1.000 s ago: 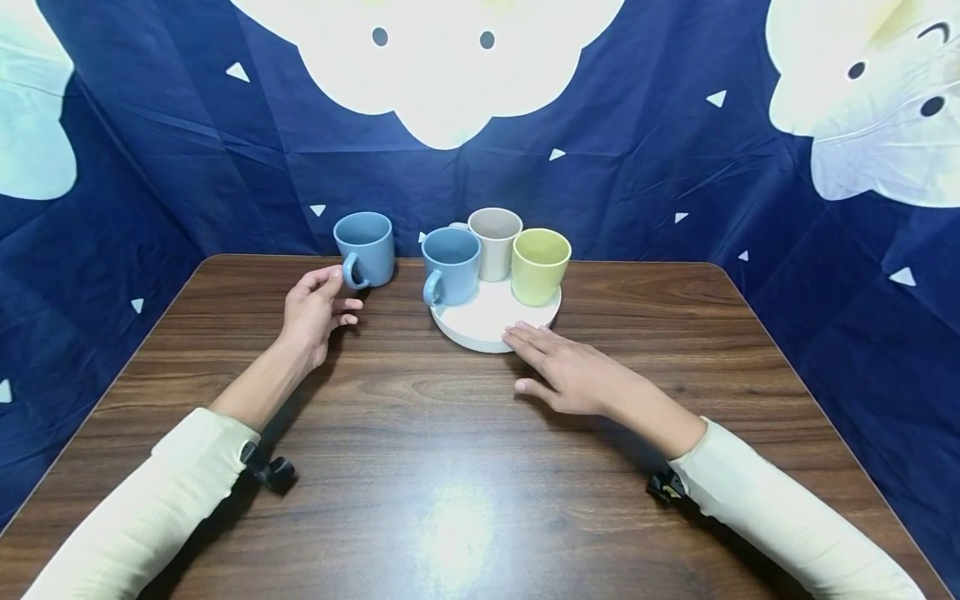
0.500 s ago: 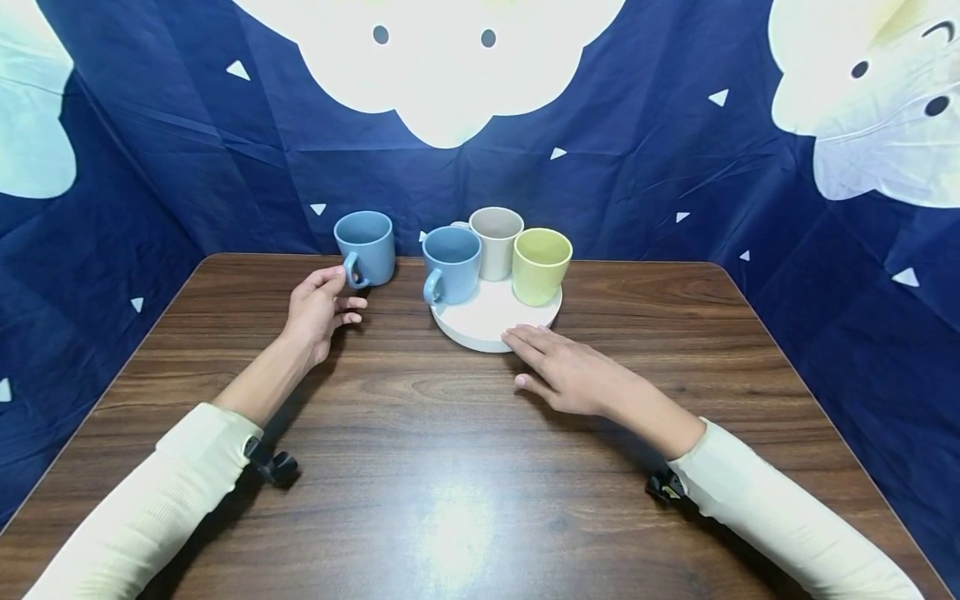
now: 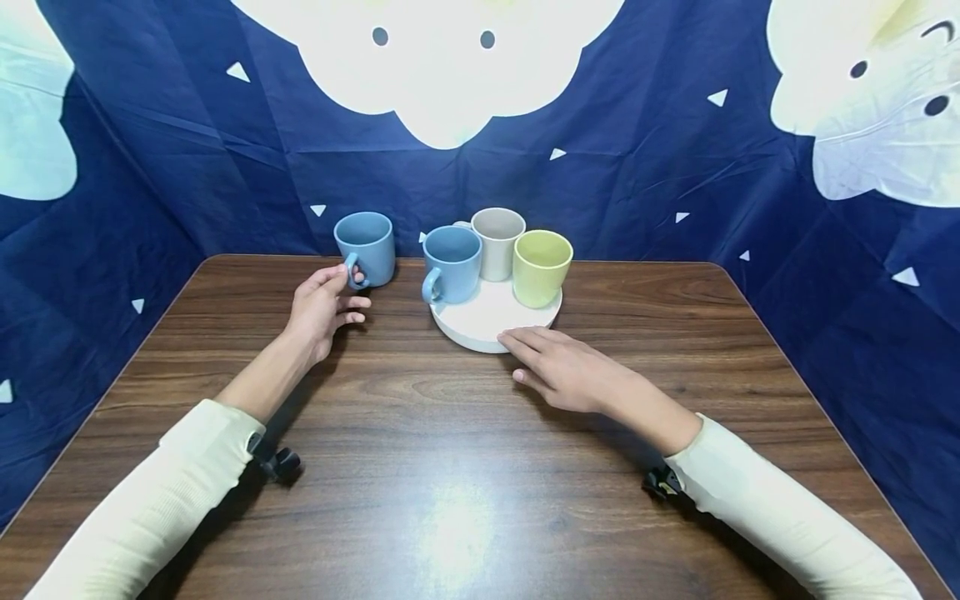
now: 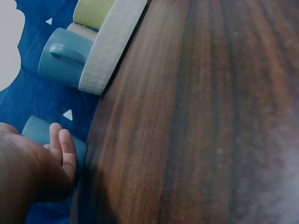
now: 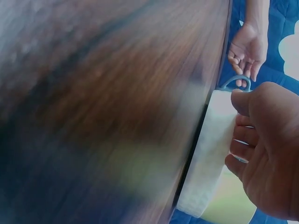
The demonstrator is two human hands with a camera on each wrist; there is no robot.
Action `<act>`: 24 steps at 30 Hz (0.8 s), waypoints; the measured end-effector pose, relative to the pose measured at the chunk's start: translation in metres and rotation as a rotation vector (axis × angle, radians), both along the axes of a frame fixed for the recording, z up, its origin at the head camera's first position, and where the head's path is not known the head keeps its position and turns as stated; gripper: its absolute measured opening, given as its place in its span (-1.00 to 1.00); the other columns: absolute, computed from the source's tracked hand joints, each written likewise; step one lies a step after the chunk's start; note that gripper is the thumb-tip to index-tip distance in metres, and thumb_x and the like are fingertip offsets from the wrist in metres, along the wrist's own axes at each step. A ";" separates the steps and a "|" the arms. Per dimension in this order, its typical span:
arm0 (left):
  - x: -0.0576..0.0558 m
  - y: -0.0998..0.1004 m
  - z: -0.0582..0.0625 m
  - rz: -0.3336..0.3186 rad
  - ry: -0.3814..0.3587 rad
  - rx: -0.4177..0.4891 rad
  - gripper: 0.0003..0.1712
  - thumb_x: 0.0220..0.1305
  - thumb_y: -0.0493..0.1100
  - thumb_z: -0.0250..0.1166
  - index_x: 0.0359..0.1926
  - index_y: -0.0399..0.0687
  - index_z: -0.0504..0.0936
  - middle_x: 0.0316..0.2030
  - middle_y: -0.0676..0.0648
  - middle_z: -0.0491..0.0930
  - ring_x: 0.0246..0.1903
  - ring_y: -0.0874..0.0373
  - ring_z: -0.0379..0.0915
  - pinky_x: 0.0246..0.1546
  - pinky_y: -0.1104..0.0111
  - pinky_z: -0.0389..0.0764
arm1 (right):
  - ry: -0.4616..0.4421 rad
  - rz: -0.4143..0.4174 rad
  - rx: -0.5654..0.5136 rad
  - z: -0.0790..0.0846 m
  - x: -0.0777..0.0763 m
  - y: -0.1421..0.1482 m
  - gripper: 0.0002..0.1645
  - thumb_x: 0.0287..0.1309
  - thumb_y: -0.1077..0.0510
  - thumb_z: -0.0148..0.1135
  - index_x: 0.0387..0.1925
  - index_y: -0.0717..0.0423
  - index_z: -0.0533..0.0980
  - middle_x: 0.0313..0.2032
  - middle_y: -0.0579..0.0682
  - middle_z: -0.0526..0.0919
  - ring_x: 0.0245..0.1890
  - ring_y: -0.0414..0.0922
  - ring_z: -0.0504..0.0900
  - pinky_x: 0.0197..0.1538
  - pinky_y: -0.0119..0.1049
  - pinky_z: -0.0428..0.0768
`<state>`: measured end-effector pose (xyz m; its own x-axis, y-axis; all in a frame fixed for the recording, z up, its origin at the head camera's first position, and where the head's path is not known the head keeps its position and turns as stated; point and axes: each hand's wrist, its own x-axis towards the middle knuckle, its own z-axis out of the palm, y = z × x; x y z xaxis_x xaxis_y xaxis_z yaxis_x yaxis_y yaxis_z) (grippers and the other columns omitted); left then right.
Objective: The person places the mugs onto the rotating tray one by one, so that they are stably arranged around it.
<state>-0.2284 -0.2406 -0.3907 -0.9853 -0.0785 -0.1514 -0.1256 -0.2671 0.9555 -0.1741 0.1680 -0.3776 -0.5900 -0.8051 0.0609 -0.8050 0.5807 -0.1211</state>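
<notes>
At the back left of the table a blue mug [image 3: 367, 250] stands upright, its handle toward my left hand [image 3: 315, 312]. The thumb and forefinger pinch that handle, with a fingertip showing through its loop; the other fingers stick out loosely below. A round white tray [image 3: 480, 329] stands to the right, carrying a second blue mug [image 3: 452, 267], a light grey mug [image 3: 497, 242] and a yellow-green mug [image 3: 540, 271]. My right hand [image 3: 566, 371] lies palm down with fairly straight fingers, fingertips at the tray's front rim. In the left wrist view my hand hides much of the pinched mug [image 4: 37, 130].
The brown wooden table [image 3: 450, 467] ends close behind the mugs, where a dark blue curtain [image 3: 637, 192] with white cloud shapes hangs. The tray's mugs stand close together toward its back.
My left hand has edged slightly right, and a fingertip has come through the mug's handle. The right hand has shifted very slightly left along the tray's rim.
</notes>
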 end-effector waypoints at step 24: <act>-0.022 -0.017 -0.001 -0.279 -0.008 -0.062 -0.47 0.79 0.21 -0.08 0.29 -0.01 0.61 0.02 0.19 0.88 -0.25 0.21 0.78 -0.20 0.34 0.80 | -0.028 -0.004 0.017 0.002 0.004 -0.001 -0.23 0.78 -0.01 0.12 0.74 0.26 0.23 0.68 0.28 0.39 0.72 0.22 0.36 0.75 0.20 0.38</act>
<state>-0.2501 -0.2574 -0.3917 -0.9690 0.1860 -0.1628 -0.1937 -0.1620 0.9676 -0.1698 0.1666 -0.3754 -0.5945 -0.8035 0.0305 -0.7991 0.5862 -0.1333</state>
